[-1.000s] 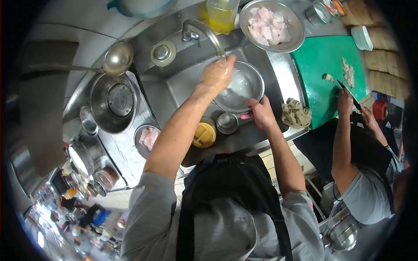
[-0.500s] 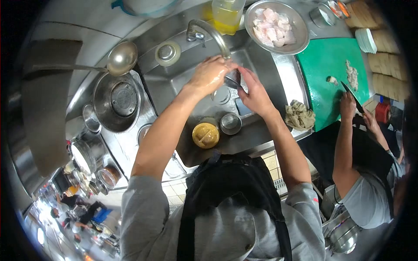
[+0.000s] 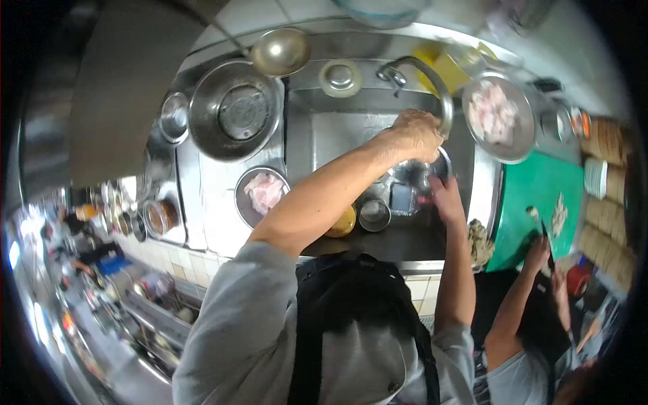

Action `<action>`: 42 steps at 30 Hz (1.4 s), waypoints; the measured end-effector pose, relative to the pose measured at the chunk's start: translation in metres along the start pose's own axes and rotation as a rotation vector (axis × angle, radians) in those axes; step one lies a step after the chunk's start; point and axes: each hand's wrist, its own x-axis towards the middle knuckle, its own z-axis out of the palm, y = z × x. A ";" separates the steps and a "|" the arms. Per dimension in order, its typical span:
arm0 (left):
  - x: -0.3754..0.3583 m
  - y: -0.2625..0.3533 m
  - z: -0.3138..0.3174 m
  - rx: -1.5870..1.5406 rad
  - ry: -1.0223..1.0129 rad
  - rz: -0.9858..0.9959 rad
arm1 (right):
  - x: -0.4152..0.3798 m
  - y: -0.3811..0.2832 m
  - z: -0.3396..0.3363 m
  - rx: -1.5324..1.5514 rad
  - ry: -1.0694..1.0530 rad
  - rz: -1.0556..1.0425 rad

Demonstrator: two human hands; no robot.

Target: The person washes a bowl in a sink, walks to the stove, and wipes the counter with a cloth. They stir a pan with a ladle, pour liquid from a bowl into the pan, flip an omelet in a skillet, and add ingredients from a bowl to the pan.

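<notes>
My left hand [image 3: 417, 135] is under the curved tap [image 3: 442, 101], its fingers bent down and mostly hidden. Just below it, a shiny metal bowl [image 3: 444, 163] is tilted over the sink [image 3: 324, 135]. My right hand [image 3: 445, 197] grips the bowl's lower edge, blurred by motion. On the sink floor stand a small steel cup [image 3: 374, 214] and a round yellow object [image 3: 342, 223], partly covered by my left forearm. Water seems to splash around a dark rectangular patch [image 3: 401, 198] below the hands.
Left of the sink are a large steel bowl [image 3: 236, 111], a ladle [image 3: 281, 52] and a bowl of pale meat [image 3: 263, 192]. Another meat bowl [image 3: 499, 118] sits right. A co-worker's hand [image 3: 538, 254] holds a knife [image 3: 548, 243] by the green cutting board [image 3: 533, 202]. A crumpled cloth [image 3: 480, 243] lies nearby.
The view has swung, shifting the sink and counters rightward. My hands have moved with the bowl nearer the sink's right side, and my right hand is lower relative to the left.
</notes>
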 end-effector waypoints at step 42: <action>-0.413 -0.316 0.058 -1.510 1.543 -0.731 | -0.120 0.019 0.143 0.155 -0.158 -0.189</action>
